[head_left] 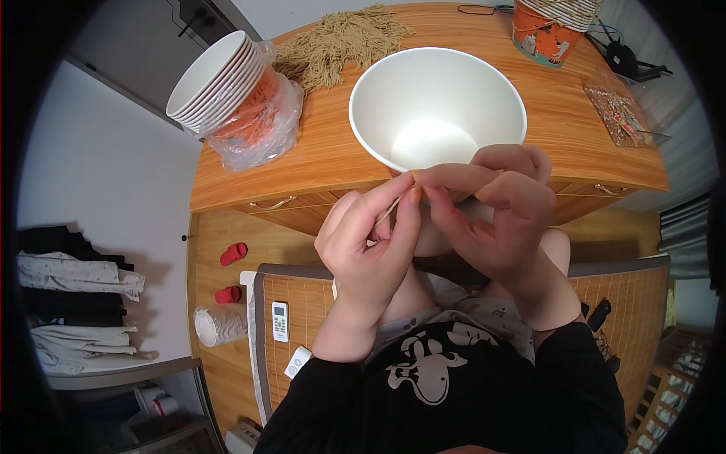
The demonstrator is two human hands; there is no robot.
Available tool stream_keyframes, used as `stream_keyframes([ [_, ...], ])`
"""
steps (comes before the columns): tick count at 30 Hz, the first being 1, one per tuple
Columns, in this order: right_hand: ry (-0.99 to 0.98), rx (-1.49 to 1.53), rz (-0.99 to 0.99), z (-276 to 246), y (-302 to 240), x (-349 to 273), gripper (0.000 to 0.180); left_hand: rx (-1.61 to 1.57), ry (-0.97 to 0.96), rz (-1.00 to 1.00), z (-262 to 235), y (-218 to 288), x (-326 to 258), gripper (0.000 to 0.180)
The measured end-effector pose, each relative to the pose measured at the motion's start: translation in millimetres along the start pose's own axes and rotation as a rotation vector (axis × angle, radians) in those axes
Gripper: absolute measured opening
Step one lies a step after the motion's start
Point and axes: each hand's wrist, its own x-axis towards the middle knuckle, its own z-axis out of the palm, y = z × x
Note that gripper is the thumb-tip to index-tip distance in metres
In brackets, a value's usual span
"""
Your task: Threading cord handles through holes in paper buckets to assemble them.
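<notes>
Where the two hands meet, just in front of the near rim of the white bowl (pixel 437 106), a thin tan string (pixel 391 207) is pinched between them. The left hand (pixel 370 242) grips it between thumb and forefinger, and the right hand (pixel 499 208) closes its fingertips on the same strand from the other side; both are grasping, neither clenched into a fist. The string looks light, limp and easy to lose, so it is probably best held close to its end with fingertips rather than the palm. The bowl looks like paper, light and easily tipped, and it stands empty on the wooden table (pixel 333 163). Far left, a stack of the same bowls (pixel 219 79) lies tilted in a clear plastic wrapper. Behind them, a loose heap of tan strings (pixel 340 41) is spread on the tabletop. At the far right stands an orange cup (pixel 546 34) with string wound on top.
</notes>
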Motion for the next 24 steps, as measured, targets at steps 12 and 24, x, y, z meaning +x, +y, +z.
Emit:
stream_keyframes([
  [12,-0.064,-0.021,0.078,-6,-6,8,0.051,-0.019,0.025,0.004,5,-1,2,0.016],
  [24,-0.086,0.117,0.222,-5,3,2,0.018,-0.309,-0.061,-0.278,4,-3,-3,0.008],
])
